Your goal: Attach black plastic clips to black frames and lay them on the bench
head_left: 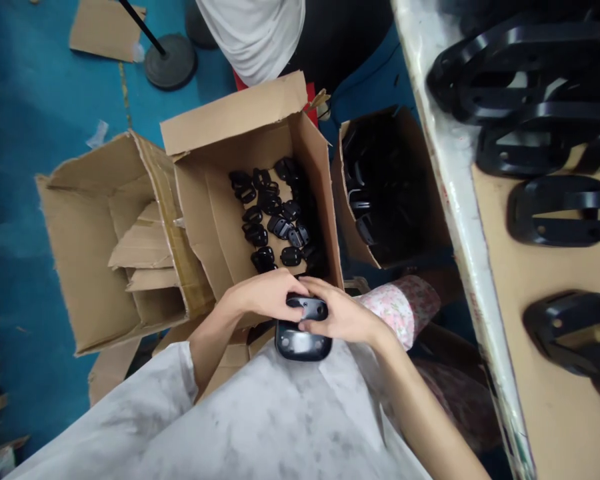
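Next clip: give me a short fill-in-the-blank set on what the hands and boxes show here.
1. Both hands, left hand and right hand, hold a ____ plastic part over the lap.
2. The middle box holds small black ____.
3. The left box holds only folded ____.
4. Larger black frames lie on the bench to the person's ____.

Missing words: black; parts; cardboard; right

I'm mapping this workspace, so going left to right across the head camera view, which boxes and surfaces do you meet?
Box of folded cardboard scraps → open box of small black parts → box of larger black parts → table edge → black frames on the table.
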